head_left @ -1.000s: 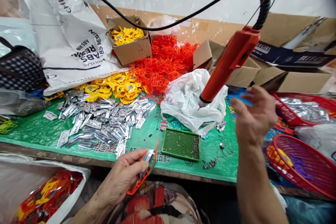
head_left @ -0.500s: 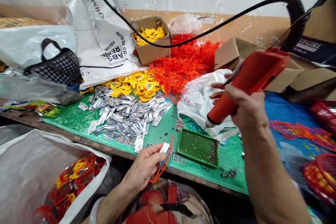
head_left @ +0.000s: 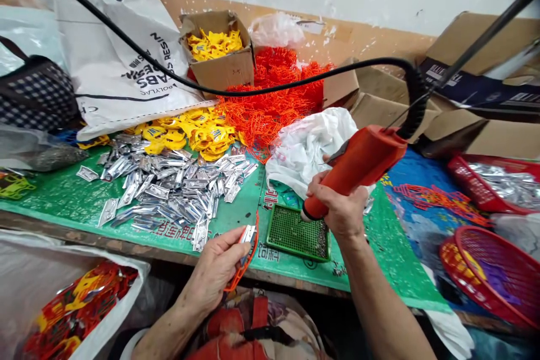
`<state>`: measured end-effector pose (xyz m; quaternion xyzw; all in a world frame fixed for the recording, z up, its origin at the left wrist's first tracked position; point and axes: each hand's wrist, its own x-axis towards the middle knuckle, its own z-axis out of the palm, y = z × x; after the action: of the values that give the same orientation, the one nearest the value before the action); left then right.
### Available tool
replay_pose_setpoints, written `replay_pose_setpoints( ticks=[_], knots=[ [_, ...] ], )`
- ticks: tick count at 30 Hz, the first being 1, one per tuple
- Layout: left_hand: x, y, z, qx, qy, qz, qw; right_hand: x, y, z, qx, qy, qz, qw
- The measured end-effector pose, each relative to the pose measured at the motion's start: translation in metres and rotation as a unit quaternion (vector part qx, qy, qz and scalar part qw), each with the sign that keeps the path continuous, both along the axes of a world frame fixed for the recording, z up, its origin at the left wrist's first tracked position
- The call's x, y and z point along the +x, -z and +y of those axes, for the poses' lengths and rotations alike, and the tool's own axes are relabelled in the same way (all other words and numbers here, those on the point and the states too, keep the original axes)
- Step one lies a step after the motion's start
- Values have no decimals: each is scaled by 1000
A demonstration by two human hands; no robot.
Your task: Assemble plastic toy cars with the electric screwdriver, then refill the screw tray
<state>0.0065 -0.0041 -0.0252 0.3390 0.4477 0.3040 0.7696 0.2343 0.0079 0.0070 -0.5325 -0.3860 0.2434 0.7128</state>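
Note:
Pinched in my left hand (head_left: 213, 267) is a thin orange plastic frame (head_left: 239, 275) with a shiny metal plate (head_left: 247, 234) against it, near the table's front edge. My right hand (head_left: 346, 208) is wrapped round a red electric screwdriver (head_left: 356, 160), tilted with its tip down to the left. That tip is over the green perforated tray (head_left: 276, 243), which has small dark screws (head_left: 323, 239) gathered at its right end. A large heap of metal plates (head_left: 169, 185) covers the green sheet left of the tray.
Behind the plates lie yellow plastic pieces (head_left: 206, 132) and a tangle of orange frames (head_left: 270, 112). A black cable (head_left: 270, 90) crosses in front of them. A white sack (head_left: 122, 56) leans at back left; an open bag (head_left: 139, 287) stands front left. Red baskets (head_left: 502, 275) sit right.
The screwdriver in my right hand has come down and left, its tip now over the green tray. My left hand keeps its hold on the frame and plate. The view has shifted right.

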Motion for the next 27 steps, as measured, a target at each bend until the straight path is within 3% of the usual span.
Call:
replay_pose_setpoints(
  ticks=[9, 23, 27],
  knots=[
    [4, -2, -1, 5, 4, 25, 1000, -1, 10, 0, 25, 7, 19, 999],
    [3, 9, 1, 49, 39, 50, 997, -3, 10, -1, 26, 2, 15, 1000],
    [4, 6, 1, 51, 47, 49, 996, -6, 6, -2, 19, -3, 33, 999]
  ],
)
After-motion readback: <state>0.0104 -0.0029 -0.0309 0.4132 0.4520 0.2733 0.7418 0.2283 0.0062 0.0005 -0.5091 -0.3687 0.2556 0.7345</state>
